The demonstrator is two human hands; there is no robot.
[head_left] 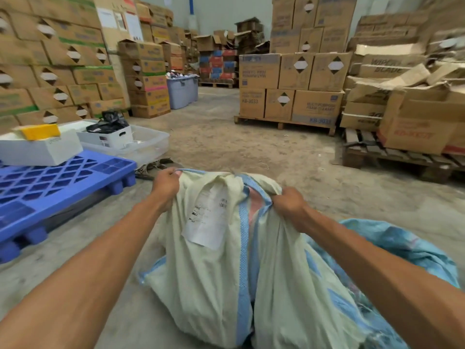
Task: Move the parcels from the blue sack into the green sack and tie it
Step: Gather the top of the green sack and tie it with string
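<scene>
**Q:** What lies nearest the viewer?

**A:** The green sack [214,285] stands bulging on the concrete floor [226,147], a paper label [208,217] stuck to its front. The blue sack [402,248] lies slumped and flat at about 4 o'clock from it and touches its side. Judging by that, the parcels are probably already across.

**Q:** How are the hands set, and why?

**A:** Both hands are fists closed on bunched cloth at the sack's mouth. The left hand [164,188] grips the rim at 10 o'clock. The right hand [289,202] grips the blue-trimmed edge at 2 o'clock. Held apart and high, they keep the sack upright and draw the rim taut, which likely prepares it for gathering and tying. The mouth is not yet tied.

**Q:** Where does the sack sit relative to the hands?

**A:** Its body hangs below and between them. A pink parcel [255,205] shows in the gap just beside the right hand, at its 9 o'clock.

**Q:** And farther off?

**A:** A blue plastic pallet [63,182] lies at 9 o'clock. Stacked cardboard boxes [289,71] stand at 12 o'clock, well apart.
</scene>
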